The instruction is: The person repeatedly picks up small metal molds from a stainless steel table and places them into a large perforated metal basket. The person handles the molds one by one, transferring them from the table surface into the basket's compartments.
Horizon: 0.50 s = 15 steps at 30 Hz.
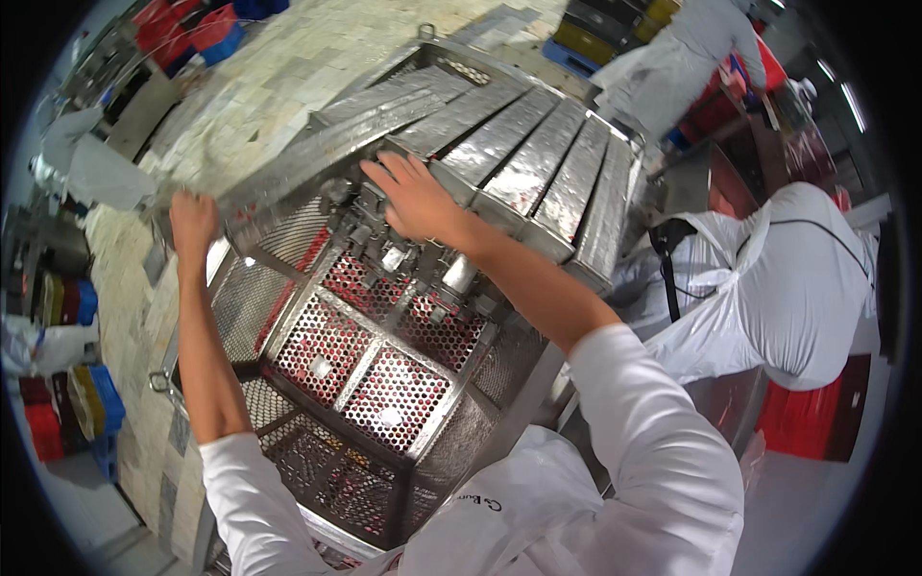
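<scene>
A long stainless steel mould [288, 182] lies slantwise at the upper left of a metal cage [331, 413], its near left end blurred. My left hand [195, 226] is closed around that end, beyond the cage's left rim. My right hand [420, 202] is over the middle of the cage, fingers spread and lying at the edge of the metal moulds; its palm is above a row of metal clamps or latches [394, 257]. Several more long moulds [514, 154] lie side by side across the far part of the cage. Below the clamps, the perforated floor shows red bits.
A person in white [788, 278] bends close by on the right, and another [672, 67] stands at the far right. Stacked coloured crates [82, 403] line the left side. A red crate [807, 413] is at the right. Pale tiled floor [240, 106] surrounds the cage.
</scene>
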Available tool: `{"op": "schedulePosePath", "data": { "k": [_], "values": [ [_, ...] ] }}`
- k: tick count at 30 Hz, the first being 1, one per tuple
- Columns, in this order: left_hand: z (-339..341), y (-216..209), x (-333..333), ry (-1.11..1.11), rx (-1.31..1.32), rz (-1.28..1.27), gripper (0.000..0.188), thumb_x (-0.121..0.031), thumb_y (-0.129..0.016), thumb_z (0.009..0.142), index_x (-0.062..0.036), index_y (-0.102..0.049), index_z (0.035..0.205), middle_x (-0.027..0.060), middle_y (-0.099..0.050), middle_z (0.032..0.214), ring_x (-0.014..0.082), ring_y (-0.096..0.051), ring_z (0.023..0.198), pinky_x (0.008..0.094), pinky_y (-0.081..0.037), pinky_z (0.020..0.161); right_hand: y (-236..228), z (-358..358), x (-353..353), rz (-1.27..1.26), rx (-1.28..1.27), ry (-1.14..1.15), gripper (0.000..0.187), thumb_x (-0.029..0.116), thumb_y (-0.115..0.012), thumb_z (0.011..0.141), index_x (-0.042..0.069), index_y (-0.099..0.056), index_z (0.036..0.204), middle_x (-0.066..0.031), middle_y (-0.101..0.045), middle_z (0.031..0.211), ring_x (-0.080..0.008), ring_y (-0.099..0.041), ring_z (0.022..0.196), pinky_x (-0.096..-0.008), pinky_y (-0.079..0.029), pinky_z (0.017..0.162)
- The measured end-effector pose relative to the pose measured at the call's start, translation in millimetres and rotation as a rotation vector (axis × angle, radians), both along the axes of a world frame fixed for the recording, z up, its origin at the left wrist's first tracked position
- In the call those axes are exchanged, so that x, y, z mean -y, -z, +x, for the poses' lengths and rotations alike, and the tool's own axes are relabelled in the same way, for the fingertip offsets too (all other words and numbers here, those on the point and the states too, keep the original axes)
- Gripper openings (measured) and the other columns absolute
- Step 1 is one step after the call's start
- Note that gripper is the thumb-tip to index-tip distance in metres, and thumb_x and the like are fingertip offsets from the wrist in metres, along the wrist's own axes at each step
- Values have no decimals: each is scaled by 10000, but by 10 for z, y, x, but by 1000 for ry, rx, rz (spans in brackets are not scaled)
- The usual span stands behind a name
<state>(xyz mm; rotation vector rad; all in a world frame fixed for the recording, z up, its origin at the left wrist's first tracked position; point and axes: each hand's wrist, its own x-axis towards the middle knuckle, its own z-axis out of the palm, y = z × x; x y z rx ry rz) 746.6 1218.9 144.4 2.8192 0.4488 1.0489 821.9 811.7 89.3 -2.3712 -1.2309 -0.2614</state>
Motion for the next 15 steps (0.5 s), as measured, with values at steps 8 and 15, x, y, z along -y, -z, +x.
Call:
{"op": "schedulePosePath", "data": {
  "k": [8,15],
  "values": [
    [2650,197,1561,354,-432,-572,284,-152,-498,836,83,-604,715,219,-615,641,336,-626,548,461,-490,535,347,-2426,3017,-113,-250,239,652,85,-708,742,66,-521,1366,-216,-486,1394,-395,-465,1336,-524,-352,1154],
    [2569,850,1046,486,-262,-1553,274,-101,-449,949,122,-588,1027,247,-650,1056,301,-662,960,415,-565,807,387,-5231,4636,-209,-472,768,595,126,-699,776,73,-549,1349,-222,-505,1378,-389,-507,1281,-491,-400,1101]
  ]
}}
